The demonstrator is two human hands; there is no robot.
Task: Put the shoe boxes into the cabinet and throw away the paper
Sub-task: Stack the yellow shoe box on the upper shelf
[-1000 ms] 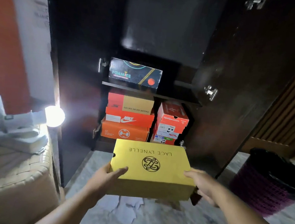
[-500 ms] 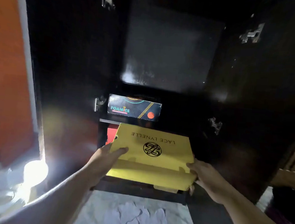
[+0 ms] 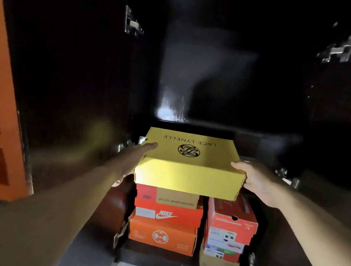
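Dark cabinet (image 3: pixel 198 60) surrounds everything. Nearest, the yellow shoe box (image 3: pixel 188 165) is clasped at nine o'clock by the left hand (image 3: pixel 133 161) and at three by the right hand (image 3: pixel 257 180), kept level for the shelf above the stacked boxes (image 3: pixel 166 219) beyond.

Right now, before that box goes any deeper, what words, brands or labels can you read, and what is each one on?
"LACE LYNELLE", upside down, with a round monogram: lid of the yellow box.
"GO LIKE NEVER BEFORE": tan and red box, top of the left stack.
"NIKE" with swoosh: orange box beneath it.
Round white emblem, no words: lowest orange box.
Right stack: labels too blurred to read.
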